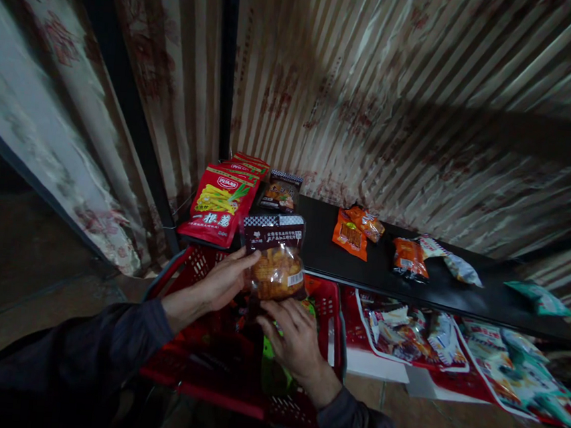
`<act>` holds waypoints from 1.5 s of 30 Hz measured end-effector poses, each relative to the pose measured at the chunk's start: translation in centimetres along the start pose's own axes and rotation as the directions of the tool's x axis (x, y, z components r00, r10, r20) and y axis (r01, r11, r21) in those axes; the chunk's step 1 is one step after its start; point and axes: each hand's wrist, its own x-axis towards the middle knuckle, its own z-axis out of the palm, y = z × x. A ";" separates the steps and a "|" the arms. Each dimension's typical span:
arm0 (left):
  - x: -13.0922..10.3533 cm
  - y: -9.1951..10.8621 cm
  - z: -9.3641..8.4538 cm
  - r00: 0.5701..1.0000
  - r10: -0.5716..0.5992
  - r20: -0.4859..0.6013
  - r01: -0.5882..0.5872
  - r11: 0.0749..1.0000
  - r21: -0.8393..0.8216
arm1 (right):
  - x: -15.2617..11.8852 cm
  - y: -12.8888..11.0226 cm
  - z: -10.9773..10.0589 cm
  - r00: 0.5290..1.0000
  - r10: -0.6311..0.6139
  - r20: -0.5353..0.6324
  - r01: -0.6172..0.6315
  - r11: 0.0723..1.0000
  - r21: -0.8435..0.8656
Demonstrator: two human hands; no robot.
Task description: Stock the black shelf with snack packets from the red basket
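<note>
A dark brown snack bag [277,263] with a clear window and a checkered top edge is held upright over a red basket [334,311]. My left hand [227,280] grips its left side, the thumb across the front. At its lower edge, my right hand [294,338] has curled fingers against the bag. Behind it on the black shelf [308,236] lies a similar brown bag [281,192], beside red snack bags [219,205] at the shelf's left end. Green packaging [274,369] shows in the basket under my right hand.
Orange packets [350,236], an orange and black bag [410,258], a white packet [463,269] and a green packet [541,298] lie along the shelf. Filled baskets [462,368] stand below it at the right. A dark post [226,62] and pleated curtains [400,104] rise behind.
</note>
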 end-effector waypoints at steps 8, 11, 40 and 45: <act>-0.2 0.0 -0.6 0.991 -0.109 0.072 0.105 0.992 0.065 | 0.9 4.2 -2.0 0.700 0.665 -0.261 -0.472 0.705 0.529; -0.2 0.0 -0.5 0.987 -0.135 0.088 0.127 0.988 0.085 | 0.8 5.4 -1.6 0.592 0.806 -0.024 -0.492 0.384 0.781; 0.8 -0.1 -0.7 0.989 0.146 0.012 -0.147 0.985 0.091 | 1.0 4.3 -1.8 0.737 0.631 -0.241 -0.494 0.747 0.444; 0.7 -0.2 -0.7 0.989 0.135 0.056 -0.141 0.983 0.119 | 0.7 4.4 -1.8 0.754 0.599 -0.269 -0.485 0.784 0.387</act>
